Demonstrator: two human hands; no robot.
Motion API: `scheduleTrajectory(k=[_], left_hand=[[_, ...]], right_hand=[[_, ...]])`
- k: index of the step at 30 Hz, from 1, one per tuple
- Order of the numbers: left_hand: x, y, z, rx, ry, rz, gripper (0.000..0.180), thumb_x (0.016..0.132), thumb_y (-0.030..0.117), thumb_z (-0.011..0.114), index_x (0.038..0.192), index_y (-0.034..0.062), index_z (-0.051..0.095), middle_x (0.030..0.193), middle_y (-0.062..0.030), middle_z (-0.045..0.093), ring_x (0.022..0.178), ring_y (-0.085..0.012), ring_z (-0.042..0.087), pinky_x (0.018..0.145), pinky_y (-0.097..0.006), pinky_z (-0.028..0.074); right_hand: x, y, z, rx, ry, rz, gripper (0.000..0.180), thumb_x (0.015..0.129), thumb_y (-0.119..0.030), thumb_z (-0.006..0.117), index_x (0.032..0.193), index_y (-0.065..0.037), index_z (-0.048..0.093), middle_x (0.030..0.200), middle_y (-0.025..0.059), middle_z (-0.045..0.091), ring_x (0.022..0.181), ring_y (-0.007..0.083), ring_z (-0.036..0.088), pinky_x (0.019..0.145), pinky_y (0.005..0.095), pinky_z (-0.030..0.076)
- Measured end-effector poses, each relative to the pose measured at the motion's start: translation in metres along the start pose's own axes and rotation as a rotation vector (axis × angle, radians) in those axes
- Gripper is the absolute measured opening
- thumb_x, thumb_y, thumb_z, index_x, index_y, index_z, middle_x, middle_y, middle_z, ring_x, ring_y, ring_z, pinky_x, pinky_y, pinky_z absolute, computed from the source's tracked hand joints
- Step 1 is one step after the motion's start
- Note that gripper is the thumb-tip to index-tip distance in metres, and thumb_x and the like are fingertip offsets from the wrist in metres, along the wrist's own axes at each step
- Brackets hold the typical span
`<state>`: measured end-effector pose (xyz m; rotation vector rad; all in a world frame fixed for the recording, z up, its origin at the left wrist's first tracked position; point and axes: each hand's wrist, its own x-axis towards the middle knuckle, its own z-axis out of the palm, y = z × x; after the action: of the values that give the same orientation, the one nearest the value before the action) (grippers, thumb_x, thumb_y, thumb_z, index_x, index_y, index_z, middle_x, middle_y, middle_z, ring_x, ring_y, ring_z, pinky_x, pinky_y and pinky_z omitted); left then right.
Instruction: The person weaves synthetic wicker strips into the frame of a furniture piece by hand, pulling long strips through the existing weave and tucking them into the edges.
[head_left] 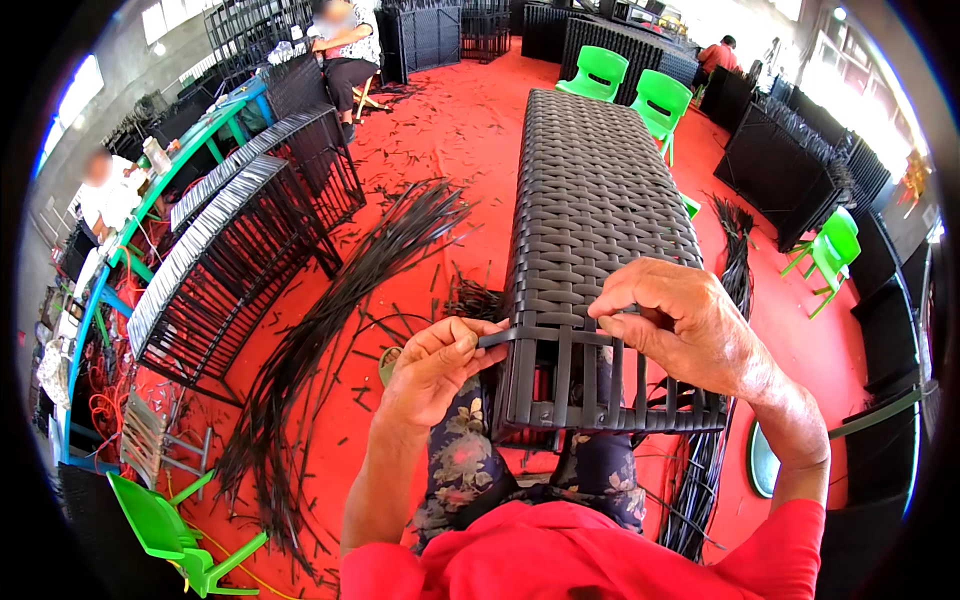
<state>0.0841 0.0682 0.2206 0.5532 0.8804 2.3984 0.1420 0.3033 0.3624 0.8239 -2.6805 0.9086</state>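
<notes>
A long dark brown woven wicker panel (600, 200) stands in front of me, its near end resting by my knees. Woven rows cover most of its top; at the near end, bare lengthwise strands reach a black frame bar (620, 418). A flat dark strip (545, 336) runs crosswise over and under these strands. My left hand (435, 365) is closed, pinching the strip's end at the panel's left edge between thumb and forefinger. Over the right part of the same row, my right hand (690, 320) is closed, thumb and forefinger pinched at the strip; its fingertips partly hide the contact.
Bundles of loose black strips (330, 340) lie left on the red floor (420, 150), another bundle (738, 250) right. Green chairs (603, 72) stand beyond the panel, right and lower left. Slatted black frames (235, 260) and a blue-green bench (200, 135) are left. Other people (350, 45) sit farther off.
</notes>
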Motion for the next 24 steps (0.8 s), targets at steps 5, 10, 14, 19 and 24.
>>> scheduleTrajectory(k=[5,10,14,19,24], left_hand=[[0.000,-0.018,0.006,-0.054,-0.004,0.020,0.013,0.089,0.013,0.053,0.079,0.0048,0.053,0.112,-0.0109,0.055,0.121,-0.0240,0.043,0.101,-0.040,0.034],[0.005,-0.038,0.017,-0.115,0.024,0.053,0.013,0.087,0.013,0.056,0.079,0.0032,0.052,0.113,-0.0130,0.054,0.109,-0.0213,0.052,0.097,-0.034,0.039],[0.009,-0.046,0.017,-0.232,-0.053,0.070,0.013,0.087,0.012,0.056,0.079,0.0016,0.052,0.112,-0.0120,0.054,0.120,-0.0241,0.044,0.100,-0.036,0.038],[0.012,-0.059,0.008,-0.321,-0.031,0.043,0.012,0.086,0.008,0.054,0.077,0.0015,0.051,0.110,-0.0137,0.053,0.125,-0.0272,0.038,0.099,-0.037,0.040],[0.004,-0.046,0.004,-0.241,0.037,0.120,0.012,0.085,0.009,0.053,0.075,0.0016,0.050,0.104,-0.0146,0.055,0.119,-0.0302,0.045,0.096,-0.039,0.043]], right_hand=[[-0.003,0.015,0.011,0.062,0.046,0.142,0.009,0.081,-0.005,0.062,0.089,-0.001,0.060,0.080,0.0053,0.059,0.065,0.0122,0.055,0.055,0.0249,0.043],[-0.019,0.023,0.003,0.265,0.088,0.364,0.011,0.088,-0.012,0.058,0.092,-0.002,0.060,0.079,-0.0023,0.054,0.059,0.0002,0.044,0.050,0.0181,0.036],[-0.023,0.019,-0.005,0.294,0.062,0.449,0.014,0.088,-0.014,0.059,0.093,-0.002,0.060,0.080,-0.0021,0.053,0.061,-0.0001,0.044,0.050,0.0177,0.037],[-0.015,0.019,-0.016,0.292,-0.053,0.501,0.017,0.088,-0.017,0.059,0.095,-0.001,0.059,0.081,-0.0012,0.053,0.062,0.0006,0.047,0.051,0.0186,0.039],[-0.016,0.022,-0.005,0.336,-0.031,0.444,0.015,0.089,-0.014,0.057,0.097,-0.001,0.059,0.085,0.0001,0.054,0.064,0.0017,0.048,0.052,0.0187,0.040]])
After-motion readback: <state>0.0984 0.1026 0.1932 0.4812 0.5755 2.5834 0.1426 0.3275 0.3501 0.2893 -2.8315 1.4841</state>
